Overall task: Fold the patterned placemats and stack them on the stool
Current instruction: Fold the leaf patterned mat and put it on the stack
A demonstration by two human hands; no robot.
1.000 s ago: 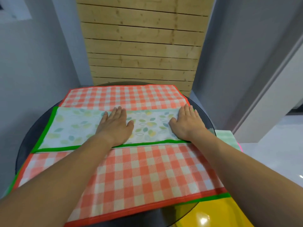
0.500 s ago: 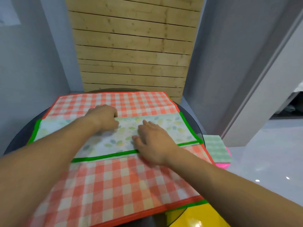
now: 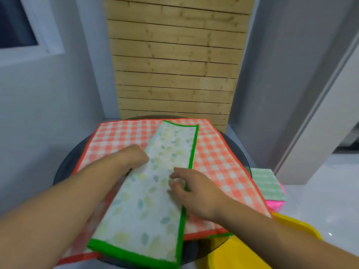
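While folded, placemat (image 3: 151, 193) on table (image 3: 64, 167)

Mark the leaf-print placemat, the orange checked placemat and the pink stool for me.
leaf-print placemat (image 3: 147, 202): head view, middle of its leafy face.
orange checked placemat (image 3: 217, 162): head view, bare checked area right of the leaf mat.
pink stool (image 3: 276, 204): head view, its pink edge below the green folded mat.

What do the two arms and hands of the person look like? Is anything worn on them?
Both forearms are bare up to the picture's edge: no sleeves show. The left hand and the right hand carry no gloves, and no rings, watch or bracelet can be seen.
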